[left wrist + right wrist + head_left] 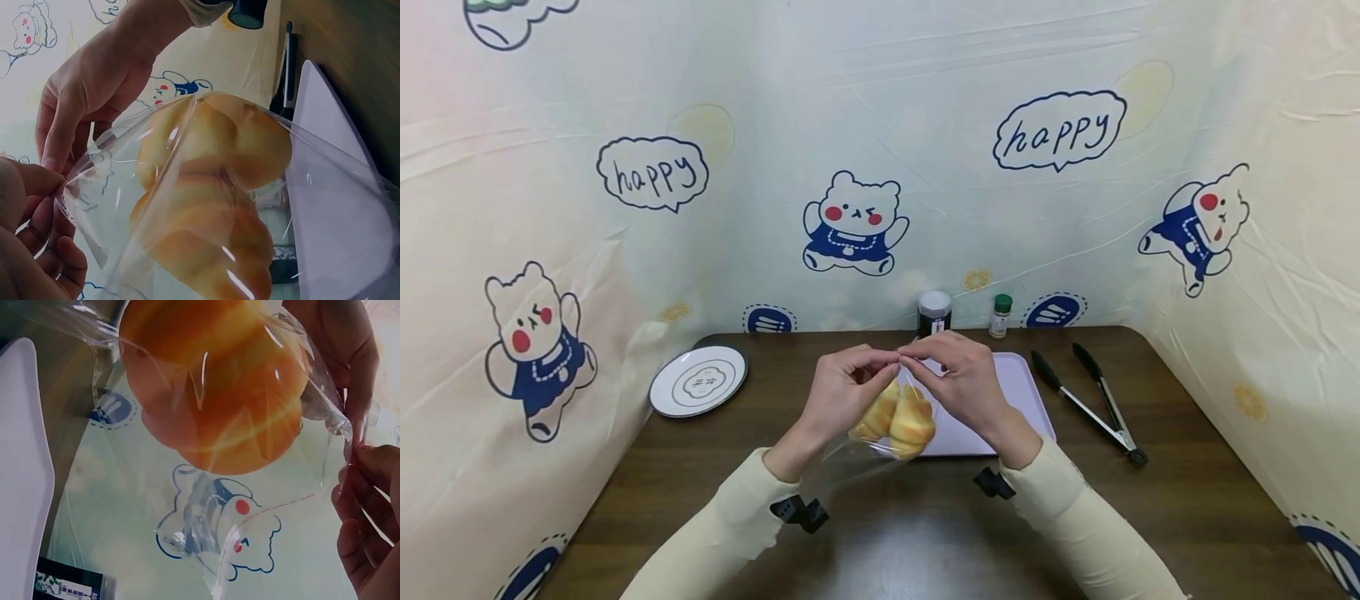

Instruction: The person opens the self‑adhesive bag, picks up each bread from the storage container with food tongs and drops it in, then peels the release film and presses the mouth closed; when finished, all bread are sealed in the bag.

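Observation:
A clear plastic bag [115, 206] hangs from both hands above the table, with two golden bread rolls [913, 422] inside. My left hand [841, 390] pinches the bag's top edge between thumb and fingers. Close beside it, fingertips nearly meeting, my right hand [961, 382] pinches the same edge. In the left wrist view, one roll [212, 134] sits above the other, and the film creases toward the fingers. The right wrist view shows a roll [215, 387] through the film. Behind the bag lies a pale lilac tray [1022, 400], partly hidden by the right hand.
On the brown table [880, 533], a white plate [666, 379] lies at the left. Black-handled tongs [1101, 421] lie spread at the right. A dark jar with a pale lid [935, 310] and a small green-capped bottle [1000, 317] stand at the back, before the printed curtain [760, 242].

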### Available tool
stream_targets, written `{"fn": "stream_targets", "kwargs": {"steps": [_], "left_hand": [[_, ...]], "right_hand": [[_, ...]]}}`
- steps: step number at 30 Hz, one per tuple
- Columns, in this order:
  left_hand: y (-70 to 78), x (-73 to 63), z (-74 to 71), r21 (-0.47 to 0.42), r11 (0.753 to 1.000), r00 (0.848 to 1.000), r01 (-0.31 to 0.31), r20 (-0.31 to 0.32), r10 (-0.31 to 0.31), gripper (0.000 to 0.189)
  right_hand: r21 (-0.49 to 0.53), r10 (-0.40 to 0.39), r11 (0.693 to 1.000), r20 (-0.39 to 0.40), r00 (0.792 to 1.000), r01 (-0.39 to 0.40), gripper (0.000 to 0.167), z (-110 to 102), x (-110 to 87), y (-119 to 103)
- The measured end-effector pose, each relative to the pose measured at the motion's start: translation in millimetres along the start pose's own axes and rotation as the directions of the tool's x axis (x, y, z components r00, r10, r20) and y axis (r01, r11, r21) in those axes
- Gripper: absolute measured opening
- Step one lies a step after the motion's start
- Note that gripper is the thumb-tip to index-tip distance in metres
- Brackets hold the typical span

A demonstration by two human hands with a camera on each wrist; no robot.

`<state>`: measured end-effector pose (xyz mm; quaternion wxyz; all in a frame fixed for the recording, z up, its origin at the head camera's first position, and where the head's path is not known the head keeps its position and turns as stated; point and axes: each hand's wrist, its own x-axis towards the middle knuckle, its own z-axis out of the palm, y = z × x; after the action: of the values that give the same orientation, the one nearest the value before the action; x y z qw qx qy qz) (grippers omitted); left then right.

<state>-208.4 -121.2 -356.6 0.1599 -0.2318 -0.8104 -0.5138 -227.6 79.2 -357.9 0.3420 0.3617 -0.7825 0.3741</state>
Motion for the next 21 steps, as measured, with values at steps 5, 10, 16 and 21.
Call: {"fn": "stream_targets", "kwargs": {"steps": [5,10,16,21], "left_hand": [[0.4,-0.3,-0.4,0.012,1.0,1.0,0.003,0.002,-0.004,0.015],[-0.1,-0.3,0.0,0.021,1.0,1.0,-0.011,0.003,0.011,0.014],[-0.2,-1.1,-0.2,0.018,1.0,1.0,-0.001,0.003,0.001,0.014],[-0.8,-1.2,-0.5,0.018,1.0,1.0,-0.017,0.005,0.017,0.015]], "right_hand": [[-0.022,-0.015,1.0,-0.016,1.0,0.015,0.017,2.3,-0.8,1.7],[-0.081,-0.059,0.995,-0.009,0.998,0.058,0.014,3.1,-0.3,2.5],[-0.115,-0.066,0.991,0.016,0.998,0.068,0.009,3.5,0.8,1.9],[-0.03,0.006,1.0,0.046,0.999,-0.005,0.008,1.4,0.6,1.8]]}}
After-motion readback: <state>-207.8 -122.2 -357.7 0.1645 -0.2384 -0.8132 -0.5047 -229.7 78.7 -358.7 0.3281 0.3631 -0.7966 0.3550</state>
